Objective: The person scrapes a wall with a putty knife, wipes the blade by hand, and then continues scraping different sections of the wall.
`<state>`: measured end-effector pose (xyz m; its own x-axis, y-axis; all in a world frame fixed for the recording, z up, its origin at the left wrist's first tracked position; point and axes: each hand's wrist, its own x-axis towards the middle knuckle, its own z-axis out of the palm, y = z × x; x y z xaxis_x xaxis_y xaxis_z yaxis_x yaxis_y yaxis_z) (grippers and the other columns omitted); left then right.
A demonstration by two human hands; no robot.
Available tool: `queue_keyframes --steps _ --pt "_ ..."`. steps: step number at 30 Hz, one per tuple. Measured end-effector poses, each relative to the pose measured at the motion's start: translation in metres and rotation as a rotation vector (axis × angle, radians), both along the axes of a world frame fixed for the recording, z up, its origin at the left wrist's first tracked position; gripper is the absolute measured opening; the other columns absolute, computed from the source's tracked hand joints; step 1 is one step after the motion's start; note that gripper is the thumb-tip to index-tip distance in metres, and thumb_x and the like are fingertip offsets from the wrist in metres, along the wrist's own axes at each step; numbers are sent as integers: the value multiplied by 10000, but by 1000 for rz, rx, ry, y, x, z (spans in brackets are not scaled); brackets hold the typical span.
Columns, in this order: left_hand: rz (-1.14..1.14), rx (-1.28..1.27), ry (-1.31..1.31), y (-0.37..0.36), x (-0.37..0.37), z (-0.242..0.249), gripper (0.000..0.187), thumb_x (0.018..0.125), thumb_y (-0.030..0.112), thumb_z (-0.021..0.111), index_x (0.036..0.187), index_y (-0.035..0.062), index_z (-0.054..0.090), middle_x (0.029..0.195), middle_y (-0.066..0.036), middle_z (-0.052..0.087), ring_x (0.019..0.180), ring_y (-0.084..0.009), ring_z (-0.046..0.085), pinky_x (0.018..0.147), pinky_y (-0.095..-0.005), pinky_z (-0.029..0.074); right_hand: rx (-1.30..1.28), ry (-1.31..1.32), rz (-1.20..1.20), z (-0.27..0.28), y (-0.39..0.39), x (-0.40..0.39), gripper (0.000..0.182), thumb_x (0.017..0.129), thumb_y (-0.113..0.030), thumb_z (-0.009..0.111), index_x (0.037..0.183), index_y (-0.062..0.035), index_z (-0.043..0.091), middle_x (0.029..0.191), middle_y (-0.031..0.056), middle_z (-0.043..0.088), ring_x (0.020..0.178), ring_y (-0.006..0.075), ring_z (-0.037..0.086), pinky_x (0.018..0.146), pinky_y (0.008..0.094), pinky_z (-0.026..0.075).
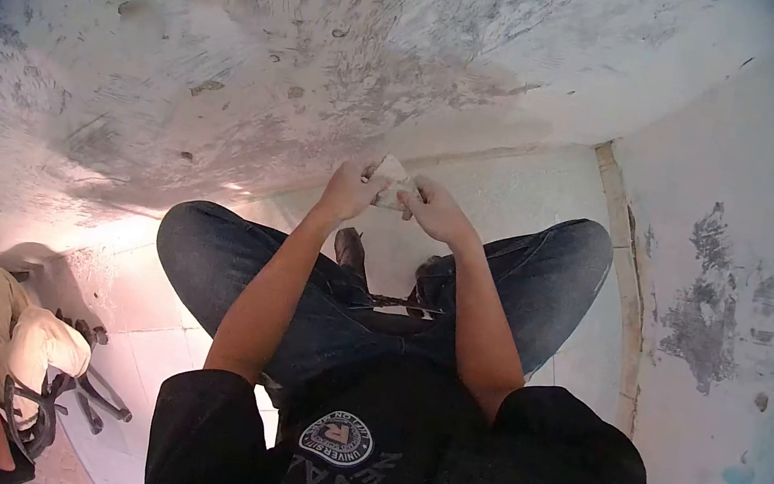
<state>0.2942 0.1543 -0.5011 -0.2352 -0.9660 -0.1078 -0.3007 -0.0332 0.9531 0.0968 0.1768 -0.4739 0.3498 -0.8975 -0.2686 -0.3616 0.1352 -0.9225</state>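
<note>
Between my two hands is a pale, dusty folded sheet [392, 180] with a pointed upper corner; its exact kind is not clear. My left hand [350, 192] grips its left edge, thumb towards the sheet. On the other side, the fingers of my right hand [436, 211] pinch its lower right edge. Both hands are up in front of my bent knees, close to the patchy wall [334, 61]. White dust shows on the fingers.
A second wall [703, 292] with grey patches stands on the right, with a yellowish strip [629, 250] along its foot. Pale floor tiles [151, 357] lie below. At the lower left another person [36, 349] sits on a dark chair [94, 398]. Bright light falls near the left wall.
</note>
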Motion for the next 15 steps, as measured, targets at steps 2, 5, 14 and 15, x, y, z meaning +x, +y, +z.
queue_keyframes --steps 2,5,14,15 --pt "38 -19 5 -3 3 -6 263 867 180 675 1047 -9 699 797 -131 706 726 -171 654 699 -348 512 -21 -8 -34 14 1 3 290 979 -239 555 1042 28 651 741 75 646 696 162 618 670 333 507" --pt "60 -29 -50 -7 8 0 268 885 214 654 1028 -6 703 771 -136 695 677 -176 631 664 -353 495 -12 6 -77 10 -2 3 314 984 -274 560 981 26 654 734 68 630 684 157 599 663 329 487" --pt "146 312 123 -2 5 44 354 951 254 615 1262 90 658 995 -104 686 865 -143 584 806 -327 492 61 -11 -157 10 -4 -3 470 980 -409 585 1064 45 672 875 77 676 809 158 615 728 314 497" --pt "-113 -274 -398 -1 17 9 403 982 260 577 1342 81 595 1082 -99 672 996 -158 593 914 -321 479 84 -90 -112 13 -5 -2 489 975 -407 598 1128 53 664 961 84 683 875 159 618 770 307 506"
